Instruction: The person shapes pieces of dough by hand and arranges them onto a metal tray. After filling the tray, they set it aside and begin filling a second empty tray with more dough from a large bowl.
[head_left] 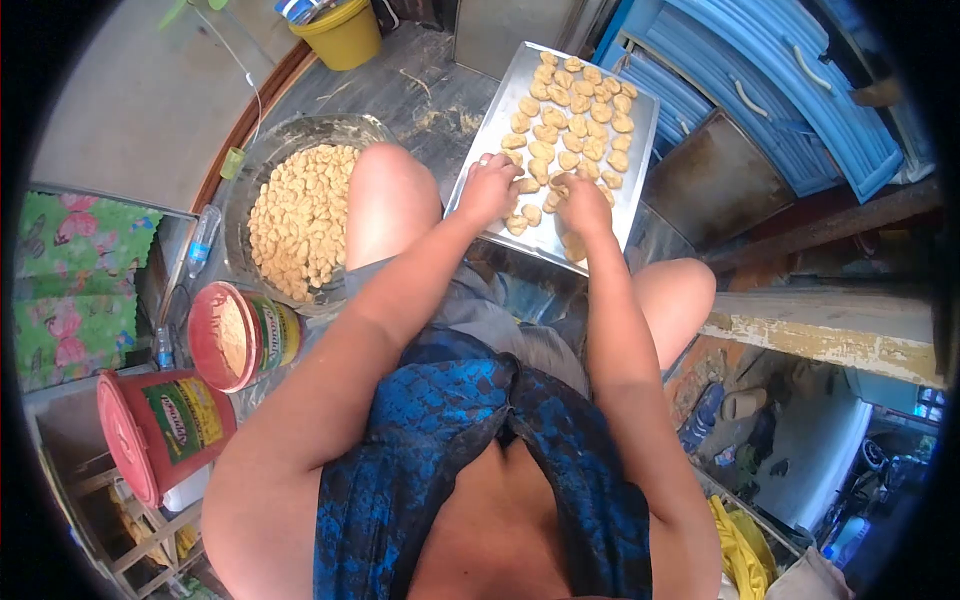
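Note:
A shiny metal tray [497, 110] lies on the floor before my knees, with rows of tan dough pieces [579, 126] on it. Above its near left part, my left hand [490, 191] has its fingers curled in, with a dough piece [527, 186] at the fingertips. Close to its right, my right hand [585, 206] is bent downward over the tray, fingers drawn together around a dough piece that they mostly cover. Left of my knee stands a wide dark basin [236, 215] heaped with similar small lumps of dough [305, 215].
A red bucket [203, 335] holding pale powder and a lidded red bucket [128, 430] stand at left. A yellow bucket [343, 36] is at the back. Blue drawers [740, 80] and a leaning brown board [710, 180] border the right; a worn wooden beam [830, 340] lies nearer.

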